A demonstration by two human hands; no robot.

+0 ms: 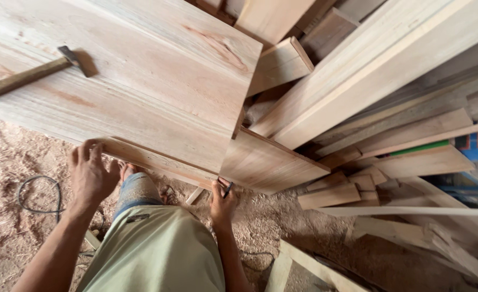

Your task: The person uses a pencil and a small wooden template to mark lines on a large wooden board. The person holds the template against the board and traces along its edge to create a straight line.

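Your left hand [90,173] spread flat gripping smooth pale grained plank [141,92] edge; right hand [223,203] closed round thin dark pencil [227,189]

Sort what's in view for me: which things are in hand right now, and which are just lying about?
In hand:
left hand gripping the edge of the wide wooden panel
right hand holding a dark pencil at the panel's corner

Lying about:
hammer resting on the panel, untouched
stacked planks
offcut blocks
black cable on the sawdust
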